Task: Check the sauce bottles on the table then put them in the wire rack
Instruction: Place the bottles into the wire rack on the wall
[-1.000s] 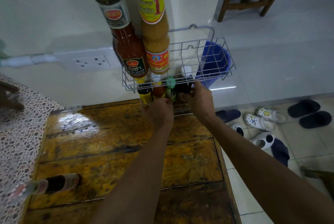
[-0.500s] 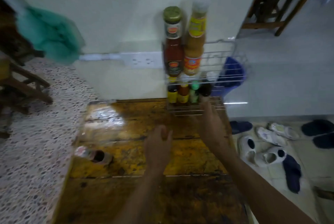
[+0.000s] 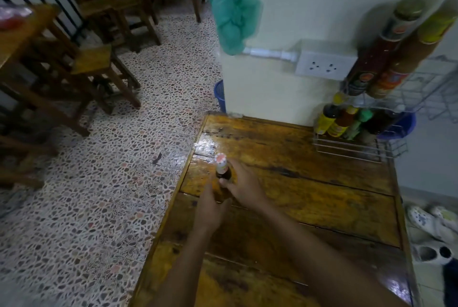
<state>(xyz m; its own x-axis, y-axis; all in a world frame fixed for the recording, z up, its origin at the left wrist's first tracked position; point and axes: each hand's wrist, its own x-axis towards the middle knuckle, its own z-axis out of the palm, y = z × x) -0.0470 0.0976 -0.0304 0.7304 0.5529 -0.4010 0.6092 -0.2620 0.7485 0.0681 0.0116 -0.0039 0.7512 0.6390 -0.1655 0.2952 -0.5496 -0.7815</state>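
Note:
A small dark sauce bottle [image 3: 222, 170] with a white and pink cap stands near the left edge of the wooden table [image 3: 309, 197]. My right hand [image 3: 245, 184] grips its neck from the right, thumb on the glass. My left hand [image 3: 210, 211] holds its lower part, which is hidden behind the fingers. The two-tier wire rack [image 3: 347, 149] stands at the table's back right corner against the wall. Its lower tier holds several small bottles [image 3: 343, 122]. Two tall bottles, one red [image 3: 371, 59] and one orange [image 3: 409, 56], stand in the upper tier.
A wall socket [image 3: 324, 65] and a white pipe with a green cloth [image 3: 234, 15] are on the wall behind the table. Wooden stools [image 3: 99, 64] stand on the speckled floor to the left. Sandals [image 3: 431, 222] lie on the floor to the right, beside a blue bin [image 3: 400, 126].
Both hands left the rack's lower tier and came back to the left front of the table, where they took hold of the small dark bottle. My view swung left.

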